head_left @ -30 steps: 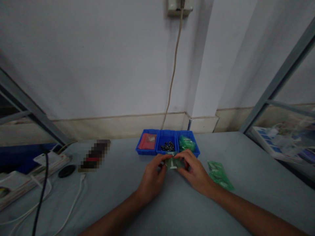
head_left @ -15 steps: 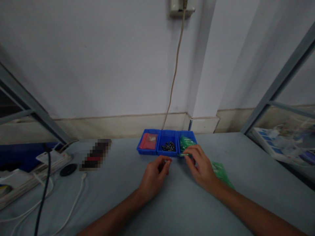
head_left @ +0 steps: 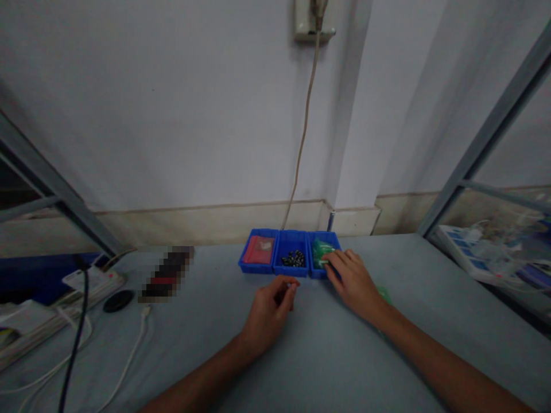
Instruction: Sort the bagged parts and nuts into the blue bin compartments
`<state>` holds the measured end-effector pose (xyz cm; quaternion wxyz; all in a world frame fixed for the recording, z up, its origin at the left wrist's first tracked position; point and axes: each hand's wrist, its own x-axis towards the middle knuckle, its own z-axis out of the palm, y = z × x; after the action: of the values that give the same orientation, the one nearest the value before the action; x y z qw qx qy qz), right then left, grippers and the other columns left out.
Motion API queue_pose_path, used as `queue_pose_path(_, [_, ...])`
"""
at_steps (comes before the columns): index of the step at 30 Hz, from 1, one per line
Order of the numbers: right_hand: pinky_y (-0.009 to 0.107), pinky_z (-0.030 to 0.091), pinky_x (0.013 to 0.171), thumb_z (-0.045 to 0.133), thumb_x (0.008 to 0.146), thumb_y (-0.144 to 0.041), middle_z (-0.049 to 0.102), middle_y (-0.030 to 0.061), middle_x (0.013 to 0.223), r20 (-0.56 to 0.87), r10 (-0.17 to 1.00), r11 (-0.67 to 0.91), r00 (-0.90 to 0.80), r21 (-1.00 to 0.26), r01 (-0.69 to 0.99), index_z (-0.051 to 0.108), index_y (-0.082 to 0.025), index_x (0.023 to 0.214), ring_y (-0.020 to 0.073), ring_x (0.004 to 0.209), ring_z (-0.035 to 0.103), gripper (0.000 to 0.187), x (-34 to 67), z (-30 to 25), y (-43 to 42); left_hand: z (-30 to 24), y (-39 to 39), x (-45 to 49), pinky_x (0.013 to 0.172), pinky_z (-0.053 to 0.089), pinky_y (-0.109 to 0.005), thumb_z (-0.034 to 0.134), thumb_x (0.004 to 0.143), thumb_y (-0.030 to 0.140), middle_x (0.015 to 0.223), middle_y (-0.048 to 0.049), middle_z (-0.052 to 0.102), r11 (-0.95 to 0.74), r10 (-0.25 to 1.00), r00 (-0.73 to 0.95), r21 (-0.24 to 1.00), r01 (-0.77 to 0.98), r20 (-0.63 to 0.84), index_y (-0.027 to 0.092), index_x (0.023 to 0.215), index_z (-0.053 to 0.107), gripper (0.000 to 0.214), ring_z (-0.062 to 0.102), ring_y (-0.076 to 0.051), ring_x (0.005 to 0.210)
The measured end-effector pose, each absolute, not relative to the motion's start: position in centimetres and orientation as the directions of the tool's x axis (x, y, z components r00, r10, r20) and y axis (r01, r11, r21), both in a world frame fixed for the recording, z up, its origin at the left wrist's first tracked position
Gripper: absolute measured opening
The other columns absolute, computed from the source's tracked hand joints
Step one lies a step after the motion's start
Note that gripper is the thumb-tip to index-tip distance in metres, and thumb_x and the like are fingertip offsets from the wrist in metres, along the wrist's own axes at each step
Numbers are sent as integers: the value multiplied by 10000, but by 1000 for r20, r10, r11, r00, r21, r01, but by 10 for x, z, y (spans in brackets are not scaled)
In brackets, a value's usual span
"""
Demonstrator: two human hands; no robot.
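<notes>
Just in front of the middle blue bin, my left hand is closed in a pinch, thumb against fingertips; what it holds, if anything, is too small to make out. My right hand reaches over the front of the right blue bin. Its thumb and fingers close on the pale edge of a green plastic bag in that bin. Small black-and-silver pieces lie in the middle bin. A red plastic bag fills the left bin. Another green bag lies partly hidden behind my right wrist.
On the left are a blurred-out dark object, a round black disc, a white cable and a power strip. A wall rises behind the table; metal frames stand at both sides.
My right hand has moved slightly farther over the right bin, its fingers now at the green bag. The left hand keeps its pinch. The view has shifted slightly.
</notes>
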<state>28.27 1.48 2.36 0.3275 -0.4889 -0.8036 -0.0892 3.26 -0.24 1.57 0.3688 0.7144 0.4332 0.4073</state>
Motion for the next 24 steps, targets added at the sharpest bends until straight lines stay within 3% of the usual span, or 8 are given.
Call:
queue_pose_path(6, [466, 491, 919, 520, 1072, -195, 674, 144, 1180, 682, 683, 527, -262, -212, 823, 687, -196, 1205, 309, 1062, 612, 214, 283, 24, 12, 20, -4, 34, 580, 387, -248, 543, 1035, 433, 636, 28, 590, -349, 921, 291, 879, 324, 258, 177, 1063, 726, 316, 535, -144, 570])
queue_pose_path(14, [488, 472, 954, 543, 1021, -112, 711, 105, 1059, 601, 721, 495, -344, -100, 863, 676, -206, 1126, 301, 1003, 664, 193, 286, 22, 13, 19, -4, 34, 586, 391, -250, 540, 1038, 412, 641, 30, 590, -352, 921, 295, 870, 345, 255, 178, 1067, 718, 295, 535, -141, 571])
queue_pose_path(20, [498, 470, 962, 550, 982, -85, 735, 94, 1024, 577, 743, 487, -339, -119, 865, 699, -214, 1056, 295, 982, 683, 211, 279, 35, 4, 16, -2, 33, 590, 395, -245, 539, 1044, 427, 654, 30, 594, -356, 915, 314, 871, 338, 253, 182, 1079, 715, 304, 538, -141, 585])
queue_pose_path(22, [484, 495, 958, 529, 997, -93, 738, 90, 1052, 533, 768, 502, -356, -155, 851, 697, -221, 1093, 287, 1006, 691, 232, 281, 46, -1, 15, -1, 33, 584, 390, -242, 537, 1042, 426, 648, 33, 590, -355, 916, 314, 870, 343, 250, 179, 1079, 717, 308, 531, -139, 576])
queue_pose_path(24, [457, 527, 962, 523, 1041, -165, 725, 98, 1196, 465, 785, 542, -410, -194, 818, 660, -238, 1253, 278, 1087, 690, 263, 288, 55, -9, 14, -1, 33, 581, 387, -239, 535, 1037, 411, 643, 34, 588, -359, 914, 319, 867, 346, 251, 174, 1079, 719, 304, 532, -138, 574])
